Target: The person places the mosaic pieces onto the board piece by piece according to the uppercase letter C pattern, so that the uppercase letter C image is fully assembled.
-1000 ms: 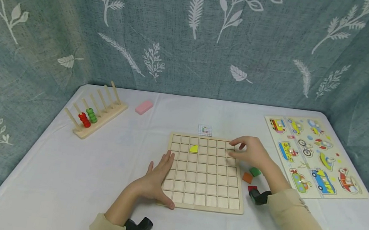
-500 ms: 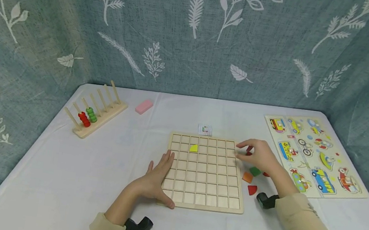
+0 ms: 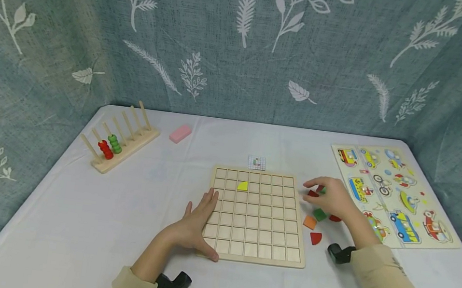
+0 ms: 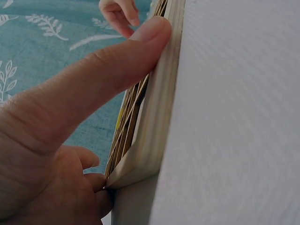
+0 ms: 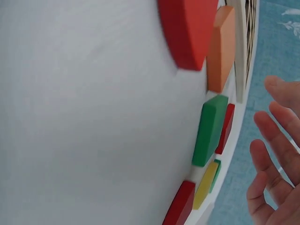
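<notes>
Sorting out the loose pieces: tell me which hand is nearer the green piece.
Right. The right hand hovers just above the green piece; the left hand rests across the grid board, at its left edge.

A yellow piece sat in the pale wooden grid board; red, green and orange pieces lay on the white table.
</notes>
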Tool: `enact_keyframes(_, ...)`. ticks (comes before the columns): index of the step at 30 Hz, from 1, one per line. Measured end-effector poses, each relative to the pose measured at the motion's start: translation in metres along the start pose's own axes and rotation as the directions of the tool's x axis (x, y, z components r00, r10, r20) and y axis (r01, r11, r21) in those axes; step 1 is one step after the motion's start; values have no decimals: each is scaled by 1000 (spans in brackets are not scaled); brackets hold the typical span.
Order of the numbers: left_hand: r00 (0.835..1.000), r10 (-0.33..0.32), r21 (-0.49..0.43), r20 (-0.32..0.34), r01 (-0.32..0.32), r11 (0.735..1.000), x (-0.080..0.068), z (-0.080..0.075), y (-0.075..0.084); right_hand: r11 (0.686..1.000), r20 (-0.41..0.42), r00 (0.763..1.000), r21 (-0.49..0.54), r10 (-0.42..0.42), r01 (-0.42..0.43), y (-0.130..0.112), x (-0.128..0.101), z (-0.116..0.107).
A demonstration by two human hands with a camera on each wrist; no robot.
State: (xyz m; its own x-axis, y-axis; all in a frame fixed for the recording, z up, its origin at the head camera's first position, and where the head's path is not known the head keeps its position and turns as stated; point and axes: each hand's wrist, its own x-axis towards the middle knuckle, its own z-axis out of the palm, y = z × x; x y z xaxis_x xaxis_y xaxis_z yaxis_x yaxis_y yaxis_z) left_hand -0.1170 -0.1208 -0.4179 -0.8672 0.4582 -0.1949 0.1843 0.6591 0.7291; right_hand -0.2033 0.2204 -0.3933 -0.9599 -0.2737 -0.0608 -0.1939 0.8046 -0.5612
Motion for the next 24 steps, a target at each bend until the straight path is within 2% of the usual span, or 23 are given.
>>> enact_keyframes(5,1000,-5,1,-1,5,1000,0,0,0,1000,-3,1000,-4,-7,7,5,-1,-1)
enact_keyframes(13,1000,-5,2,3,5,1000,-1,-1,1,999,27,999,-21,45,-44,10,-1,-4)
enact_keyframes(24,1000,-8,-4,11,8,1000,-1,-1,0,998,28,999,-49,35,-33,19,-2,-6)
